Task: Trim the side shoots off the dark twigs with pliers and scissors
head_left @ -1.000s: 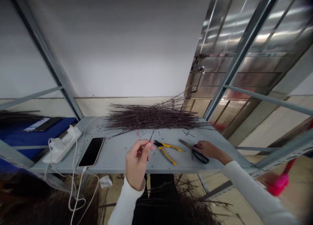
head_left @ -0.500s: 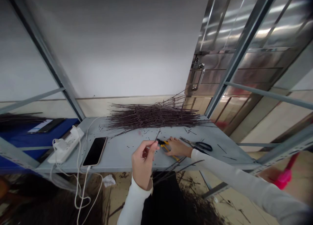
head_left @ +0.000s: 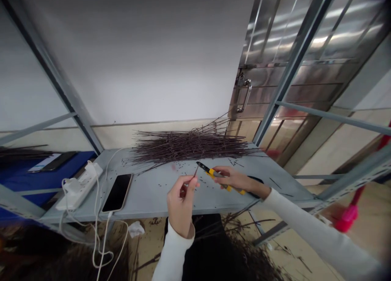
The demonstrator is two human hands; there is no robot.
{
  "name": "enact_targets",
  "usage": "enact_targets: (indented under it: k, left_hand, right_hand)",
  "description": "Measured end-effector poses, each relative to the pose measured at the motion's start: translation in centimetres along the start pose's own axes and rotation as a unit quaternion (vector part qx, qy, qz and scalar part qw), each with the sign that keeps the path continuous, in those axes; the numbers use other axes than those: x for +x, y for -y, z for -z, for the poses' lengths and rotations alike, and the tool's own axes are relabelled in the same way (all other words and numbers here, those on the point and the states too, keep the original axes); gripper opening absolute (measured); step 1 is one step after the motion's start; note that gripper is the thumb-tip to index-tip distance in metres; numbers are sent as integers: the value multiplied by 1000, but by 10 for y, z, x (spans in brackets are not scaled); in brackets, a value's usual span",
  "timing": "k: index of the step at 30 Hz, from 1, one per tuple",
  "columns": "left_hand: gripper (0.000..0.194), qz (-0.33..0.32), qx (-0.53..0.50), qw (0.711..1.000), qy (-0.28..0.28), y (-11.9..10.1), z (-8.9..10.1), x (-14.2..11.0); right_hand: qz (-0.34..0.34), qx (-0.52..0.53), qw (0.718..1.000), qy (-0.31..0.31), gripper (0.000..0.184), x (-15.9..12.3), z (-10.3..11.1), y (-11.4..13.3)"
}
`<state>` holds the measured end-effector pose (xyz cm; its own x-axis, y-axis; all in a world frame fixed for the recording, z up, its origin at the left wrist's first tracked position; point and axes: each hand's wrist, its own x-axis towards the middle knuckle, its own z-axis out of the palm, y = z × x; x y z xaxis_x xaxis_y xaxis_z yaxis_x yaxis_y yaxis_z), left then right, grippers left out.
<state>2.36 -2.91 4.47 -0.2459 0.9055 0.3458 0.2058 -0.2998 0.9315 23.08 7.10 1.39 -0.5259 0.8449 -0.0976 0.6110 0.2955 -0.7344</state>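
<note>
R hand [head_left: 233, 179] now has the yellow-handled pliers [head_left: 210, 172] up off the bench [head_left: 149, 195], fingers wrapped round the grips. L hand [head_left: 181, 201] still pinches a thin twig [head_left: 196, 172] btwn fingertips; plier tips now right by it, contact unclear. So tool + twig prob. lined up. Twig pile [head_left: 189, 147] lies beyond L fingers.

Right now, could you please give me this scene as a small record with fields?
left hand: pinches a thin dark twig
right hand: grips yellow-and-grey-handled pliers
spacing: pliers close to twig; contact unclear
back of grey metal shelf: heap of thin dark twigs
shelf's left: black-screened smartphone, white plastic power strip
</note>
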Motion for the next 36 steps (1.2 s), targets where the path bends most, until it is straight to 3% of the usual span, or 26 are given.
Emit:
enact_targets:
  k: [3, 11, 18, 26, 30, 33, 36]
  left_hand:
    - [24, 3, 6, 1000, -4, 1, 0, 1]
    - [19, 13, 7, 1000, -1, 6, 1, -1]
    - [19, 1, 19, 1000, 8, 5, -1, -2]
    - [20, -2, 49, 998, 41, 6, -1, -3]
    - [21, 0, 69, 997, 41, 3, 0, -2]
    - [21, 15, 67, 997, 39, 4, -1, -1]
    - [23, 52, 36, 997, 39, 6, -3, -2]
  right_hand:
    - [39, 91, 995, -29, 45, -22, 7, 28]
    - [35, 94, 994, -49, 41, -47, 11, 65]
    - [31, 100, 993, -56, 40, -49, 12, 69]
    - [89, 80, 991, -62, 36, -43, 10, 59]
    - [132, 21, 984, -117, 38, -41, 5, 53]
    - [195, -92, 955, -204, 38, -39, -2, 51]
    - [271, -230, 883, -305, 35, -38, -12, 47]
